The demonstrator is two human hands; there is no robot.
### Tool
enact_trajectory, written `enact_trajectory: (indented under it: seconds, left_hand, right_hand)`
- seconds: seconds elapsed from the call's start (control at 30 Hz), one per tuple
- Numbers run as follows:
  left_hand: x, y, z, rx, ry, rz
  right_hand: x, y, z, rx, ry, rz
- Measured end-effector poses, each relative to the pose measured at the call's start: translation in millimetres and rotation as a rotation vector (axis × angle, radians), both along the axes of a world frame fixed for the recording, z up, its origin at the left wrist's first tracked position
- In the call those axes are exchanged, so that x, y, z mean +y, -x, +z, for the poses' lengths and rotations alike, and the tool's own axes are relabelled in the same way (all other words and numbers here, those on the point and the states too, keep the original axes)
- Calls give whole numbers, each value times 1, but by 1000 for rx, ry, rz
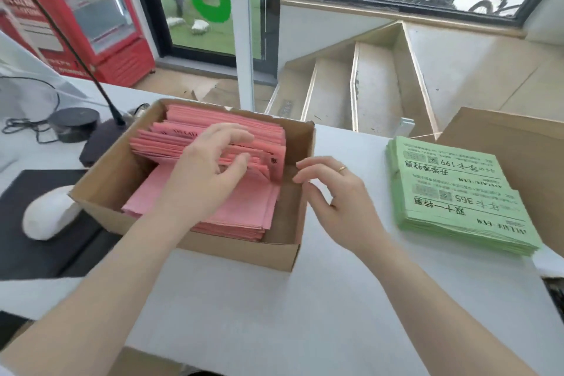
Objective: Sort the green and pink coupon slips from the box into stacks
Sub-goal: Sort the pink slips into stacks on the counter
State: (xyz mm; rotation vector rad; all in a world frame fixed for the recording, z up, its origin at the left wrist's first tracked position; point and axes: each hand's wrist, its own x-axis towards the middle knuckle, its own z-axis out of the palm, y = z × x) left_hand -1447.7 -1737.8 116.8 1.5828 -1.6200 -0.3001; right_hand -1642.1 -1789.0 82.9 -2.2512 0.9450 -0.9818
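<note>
Your left hand (pixel 210 168) is pinching thin, floppy pink slips (pixel 225 131) in the box (pixel 302 143); lift by edges. Your right hand (pixel 329 192) is hovering open.

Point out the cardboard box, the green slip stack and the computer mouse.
cardboard box (pixel 244 253): head view, bare near wall.
green slip stack (pixel 467 201): head view, top slip's printed face.
computer mouse (pixel 45 214): head view, white top shell.
</note>
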Motion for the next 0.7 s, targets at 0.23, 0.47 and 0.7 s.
enact_trajectory:
  seconds: [0.23,0.47,0.7]
  left_hand:
    - [-47,-125,-16,-821,-238,-292]
    - [-88,-153,-33,-966,32,-600]
    - [-99,-150,-46,-1017,162,-738]
  right_hand:
    - [-9,-85,18,346,-203,-227]
    - [9,-117,20,417,-759,-520]
    - [7,-122,5,682,-1080,-646]
